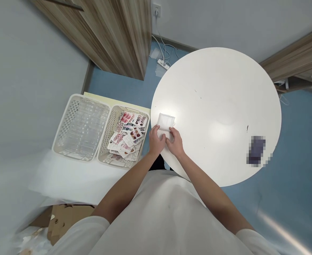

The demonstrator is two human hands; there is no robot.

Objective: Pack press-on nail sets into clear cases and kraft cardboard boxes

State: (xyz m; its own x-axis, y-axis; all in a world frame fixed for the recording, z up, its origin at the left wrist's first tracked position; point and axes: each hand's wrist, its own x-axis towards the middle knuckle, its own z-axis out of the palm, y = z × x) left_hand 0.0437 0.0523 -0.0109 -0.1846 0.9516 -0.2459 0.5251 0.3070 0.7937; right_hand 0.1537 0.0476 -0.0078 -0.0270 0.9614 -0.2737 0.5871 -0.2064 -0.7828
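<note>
A small clear plastic packet point(166, 122) lies at the left edge of the round white table point(219, 106). My left hand point(156, 140) and my right hand point(175, 141) meet at its near edge, fingers pinched on it. Both thumbs press the packet's lower rim. What the packet holds is too pale to make out.
Two white perforated baskets stand to the left on a low surface: one point(81, 127) with clear plastic cases, one point(125, 136) full of printed nail-sticker cards. A blurred dark object point(256, 150) rests near the table's right edge. A power strip point(163, 63) lies on the blue floor.
</note>
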